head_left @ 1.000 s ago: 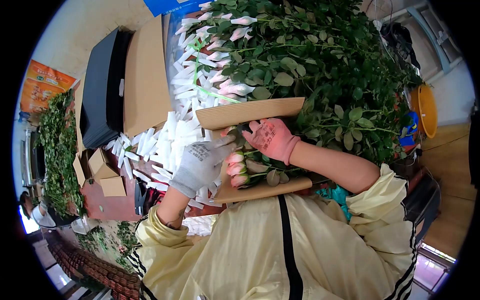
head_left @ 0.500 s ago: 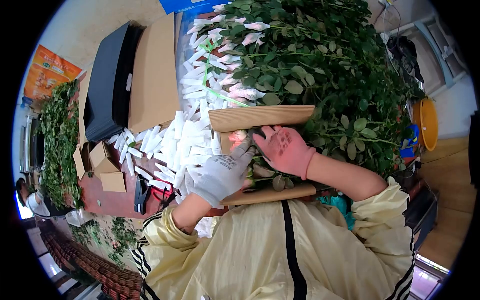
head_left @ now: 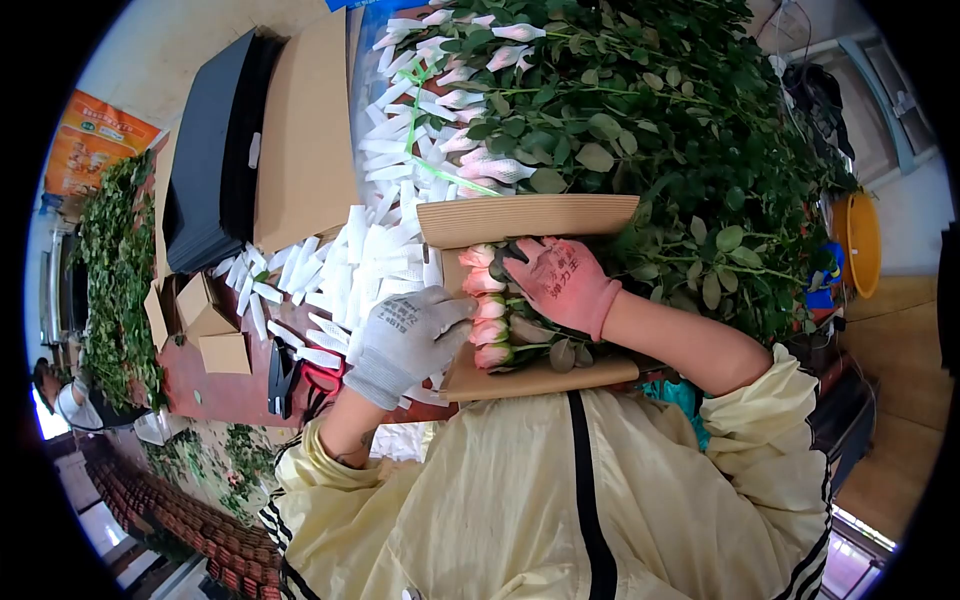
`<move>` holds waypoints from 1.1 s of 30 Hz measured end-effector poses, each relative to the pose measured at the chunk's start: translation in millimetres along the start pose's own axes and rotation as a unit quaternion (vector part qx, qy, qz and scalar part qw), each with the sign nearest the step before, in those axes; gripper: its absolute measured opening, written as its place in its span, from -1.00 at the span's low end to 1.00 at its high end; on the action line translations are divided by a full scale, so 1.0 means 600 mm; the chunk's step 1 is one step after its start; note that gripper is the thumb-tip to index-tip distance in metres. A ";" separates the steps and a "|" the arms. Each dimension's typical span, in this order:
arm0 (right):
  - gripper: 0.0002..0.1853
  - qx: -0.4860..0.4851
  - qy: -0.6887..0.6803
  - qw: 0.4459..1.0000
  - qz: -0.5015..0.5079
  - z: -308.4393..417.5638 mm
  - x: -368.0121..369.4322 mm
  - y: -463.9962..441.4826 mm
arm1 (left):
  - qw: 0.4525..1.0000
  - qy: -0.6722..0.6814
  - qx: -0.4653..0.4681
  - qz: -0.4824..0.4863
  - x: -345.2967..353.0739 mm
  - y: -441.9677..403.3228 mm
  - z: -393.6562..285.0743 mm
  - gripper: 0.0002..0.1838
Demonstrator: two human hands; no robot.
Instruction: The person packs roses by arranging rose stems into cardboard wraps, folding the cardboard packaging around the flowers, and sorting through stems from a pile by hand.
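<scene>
Several pink roses (head_left: 490,332) lie in a row on a sheet of corrugated cardboard (head_left: 530,220), its far and near edges folded up. My left hand (head_left: 405,335), in a grey glove, is just left of the blooms, fingers extended and nothing visible in them. My right hand (head_left: 562,285), in a pink glove with dark fingertips, is curled at the base of the farthest rose (head_left: 478,256). Its fingertips press there, partly hiding the stem. Green leaves (head_left: 562,353) show below that hand.
White foam sleeves (head_left: 385,255) are heaped to the left. Leafy rose stems (head_left: 650,120) with sleeved blooms fill the far right. Black sheets (head_left: 215,150) stand beside flat cardboard (head_left: 305,140). A black stapler (head_left: 282,380) and red-handled scissors (head_left: 322,378) lie near the left edge.
My left hand has drawn back to the left from the blooms, uncovering the row of roses. My right hand stays by the farthest rose, shifted slightly away from my body.
</scene>
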State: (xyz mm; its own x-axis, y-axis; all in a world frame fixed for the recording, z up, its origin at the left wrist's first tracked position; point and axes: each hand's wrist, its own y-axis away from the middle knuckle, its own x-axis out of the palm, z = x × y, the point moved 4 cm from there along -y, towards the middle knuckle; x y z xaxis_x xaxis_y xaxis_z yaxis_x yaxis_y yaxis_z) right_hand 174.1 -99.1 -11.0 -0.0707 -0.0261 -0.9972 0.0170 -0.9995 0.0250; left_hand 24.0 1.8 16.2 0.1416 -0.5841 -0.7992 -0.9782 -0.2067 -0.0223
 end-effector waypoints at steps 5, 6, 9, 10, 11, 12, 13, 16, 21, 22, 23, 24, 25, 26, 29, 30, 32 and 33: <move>-0.67 -0.005 -0.021 1.000 0.018 -0.004 -0.001 0.002 | 0.997 -0.044 0.059 0.007 0.017 -0.006 -0.052 -0.70; -0.66 -0.011 -0.016 1.000 0.020 -0.004 -0.002 0.002 | 0.993 -0.066 0.097 0.004 0.024 -0.004 -0.061 -0.68; -0.65 -0.010 -0.019 0.999 0.031 -0.002 -0.003 0.004 | 0.989 -0.026 0.145 -0.010 0.036 0.003 -0.068 -0.60; -0.65 -0.006 -0.024 0.999 0.039 -0.001 -0.003 0.004 | 0.989 -0.026 0.144 -0.008 0.034 0.001 -0.070 -0.60; -0.65 -0.006 -0.025 0.999 0.038 -0.002 -0.002 0.003 | 0.993 -0.035 0.082 0.080 0.038 -0.007 -0.064 -0.57; -0.64 -0.017 -0.021 0.999 0.037 -0.001 0.001 0.002 | 0.985 -0.043 0.020 0.166 0.044 -0.009 -0.057 -0.53; -0.62 -0.027 -0.017 0.999 0.036 -0.002 0.004 0.002 | 0.985 -0.045 0.021 0.167 0.044 -0.010 -0.057 -0.53; -0.59 -0.025 -0.008 0.997 0.068 -0.001 0.009 0.001 | 0.982 -0.017 -0.010 0.190 0.058 -0.004 -0.048 -0.48; -0.57 -0.040 0.101 0.989 -0.097 -0.004 0.030 0.031 | 0.995 0.091 0.035 -0.003 0.021 0.028 -0.017 -0.58; -0.56 -0.040 0.099 0.988 -0.115 -0.002 0.027 0.025 | 0.993 0.097 -0.068 -0.028 -0.005 0.048 0.004 -0.63; -0.53 -0.024 0.065 0.994 -0.087 -0.001 0.021 0.027 | 0.970 0.181 -0.135 -0.087 -0.022 0.075 0.044 -0.59; -0.53 0.001 0.052 0.997 -0.054 -0.013 0.050 0.035 | 0.964 0.054 -0.164 -0.204 -0.046 0.115 0.088 -0.61; -0.53 0.030 0.043 0.998 -0.017 -0.023 0.077 0.035 | 0.929 -0.076 -0.188 -0.308 -0.069 0.164 0.130 -0.62; -0.56 0.002 0.026 0.998 -0.057 -0.012 0.054 0.029 | 0.888 -0.149 -0.267 -0.343 -0.091 0.218 0.172 -0.61; -0.65 -0.031 -0.035 0.993 -0.109 -0.003 0.011 0.011 | 0.733 -0.085 -0.473 -0.481 -0.138 0.397 0.308 -0.52; -0.66 -0.018 -0.038 0.995 -0.094 0.000 0.009 0.007 | 0.722 -0.091 -0.478 -0.492 -0.138 0.430 0.371 -0.52; -0.66 -0.028 -0.071 0.992 -0.099 0.018 -0.014 -0.007 | 0.648 0.053 -0.556 -0.518 -0.133 0.493 0.481 -0.23; -0.65 -0.021 -0.069 0.994 -0.084 0.019 -0.015 -0.008 | 0.612 0.101 -0.581 -0.527 -0.139 0.510 0.498 -0.14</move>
State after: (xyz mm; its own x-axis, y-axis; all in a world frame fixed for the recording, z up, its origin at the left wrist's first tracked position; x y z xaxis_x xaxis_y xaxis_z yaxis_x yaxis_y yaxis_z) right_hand 163.1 -94.2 -1.3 -0.2118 0.1363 -0.9678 0.0346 -0.9886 -0.1468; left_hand -332.4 221.8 -103.4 0.7313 0.2931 -0.6159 0.4245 -0.9024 0.0746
